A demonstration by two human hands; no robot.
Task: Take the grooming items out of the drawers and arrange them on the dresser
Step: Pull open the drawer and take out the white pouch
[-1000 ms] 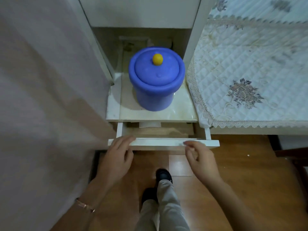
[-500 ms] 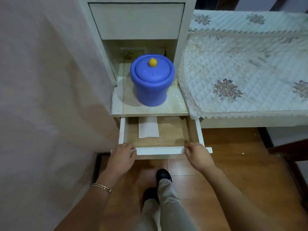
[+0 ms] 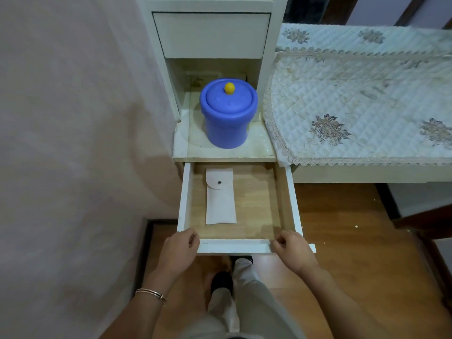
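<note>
Against a pink wall (image 3: pixel 73 118) stands the white dresser (image 3: pixel 210 35), its low drawer (image 3: pixel 234 247) open. Our left hand (image 3: pixel 179 250) and right hand (image 3: pixel 293 250) each curl their fingers over the drawer's front edge, one at each end. Inside, at the left, lies a white snap pouch (image 3: pixel 220 204). A blue lidded jar (image 3: pixel 227 118) sits on the shelf (image 3: pixel 256 150) above.

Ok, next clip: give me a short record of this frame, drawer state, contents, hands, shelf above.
lower drawer: open, wooden floor showing
contents: one white pouch, snap flap, lying flat left of centre
left hand: grips the drawer front, left end
right hand: grips the drawer front, right end
shelf: blue lidded pot, yellow knob
upper drawer: closed
right of shelf: quilted cloth
</note>
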